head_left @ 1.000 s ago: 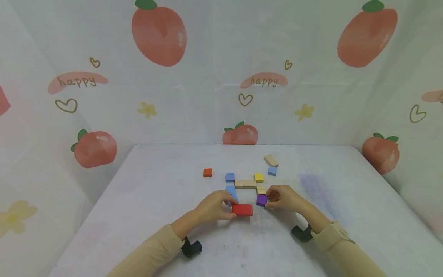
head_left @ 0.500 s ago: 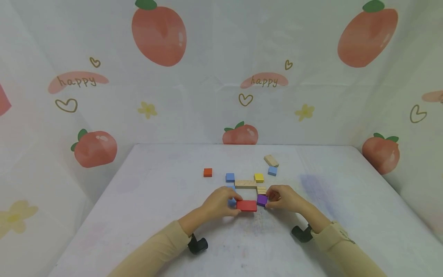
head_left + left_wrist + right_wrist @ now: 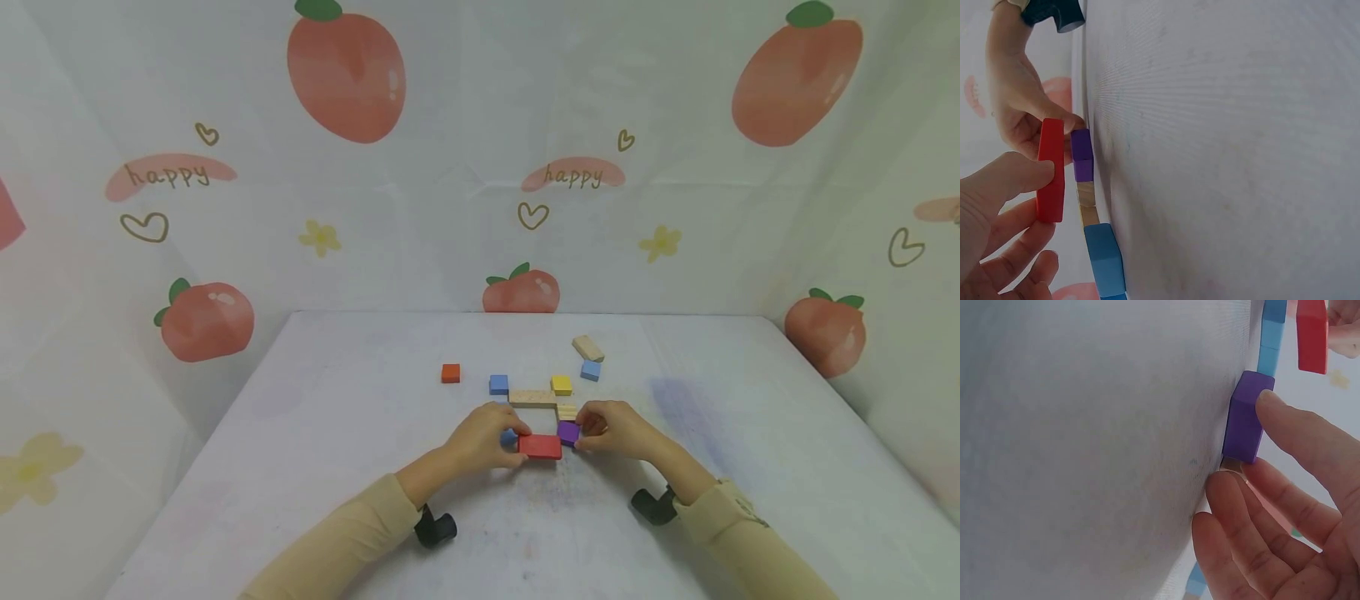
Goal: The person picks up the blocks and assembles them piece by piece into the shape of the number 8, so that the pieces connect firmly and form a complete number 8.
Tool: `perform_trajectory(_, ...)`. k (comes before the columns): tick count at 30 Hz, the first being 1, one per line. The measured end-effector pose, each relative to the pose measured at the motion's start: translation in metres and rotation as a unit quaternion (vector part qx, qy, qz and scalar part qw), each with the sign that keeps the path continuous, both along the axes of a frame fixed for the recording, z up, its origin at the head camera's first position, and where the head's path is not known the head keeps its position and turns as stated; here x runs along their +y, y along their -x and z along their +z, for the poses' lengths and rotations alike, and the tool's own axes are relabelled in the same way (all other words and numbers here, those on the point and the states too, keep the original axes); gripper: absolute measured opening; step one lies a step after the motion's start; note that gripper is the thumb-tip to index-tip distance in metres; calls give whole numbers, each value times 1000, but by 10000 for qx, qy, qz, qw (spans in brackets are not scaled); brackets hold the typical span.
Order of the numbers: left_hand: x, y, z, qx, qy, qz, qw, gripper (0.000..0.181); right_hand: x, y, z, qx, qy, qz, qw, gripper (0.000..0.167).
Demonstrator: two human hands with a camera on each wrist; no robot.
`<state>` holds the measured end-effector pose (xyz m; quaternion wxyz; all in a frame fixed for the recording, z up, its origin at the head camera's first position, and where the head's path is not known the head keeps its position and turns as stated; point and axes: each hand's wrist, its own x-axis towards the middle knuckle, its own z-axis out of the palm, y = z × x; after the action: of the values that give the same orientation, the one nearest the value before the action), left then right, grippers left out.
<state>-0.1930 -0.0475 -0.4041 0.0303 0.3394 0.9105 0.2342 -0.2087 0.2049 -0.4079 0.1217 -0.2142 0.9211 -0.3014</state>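
Note:
My left hand (image 3: 483,437) pinches a flat red block (image 3: 540,447) between thumb and fingers. In the left wrist view that red block (image 3: 1051,187) is held off the table. With thumb and forefinger, my right hand (image 3: 618,429) grips a purple block (image 3: 567,433) that stands on the table. Behind the purple block is a ridged wooden block (image 3: 566,412). A blue block (image 3: 509,438) shows partly behind my left fingers; the left wrist view shows a light blue block (image 3: 1104,259) standing on the table. A long wooden block (image 3: 532,398) lies across, farther back.
A yellow block (image 3: 561,385) and a blue block (image 3: 498,384) stand at the long block's far corners. Farther out are an orange-red block (image 3: 450,373), another blue block (image 3: 590,370) and a pale wooden block (image 3: 588,347). A printed curtain (image 3: 450,208) hangs behind the table.
My left hand has carried the red block to the right and slightly away from me, up beside the purple block. The right hand has kept its hold on the purple block without moving.

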Motion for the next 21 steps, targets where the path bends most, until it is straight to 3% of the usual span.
perform_trajectory(21,7,2,-4,434,310,216,9983,27,-1,0,-1,-137,4,-115,9998,26)
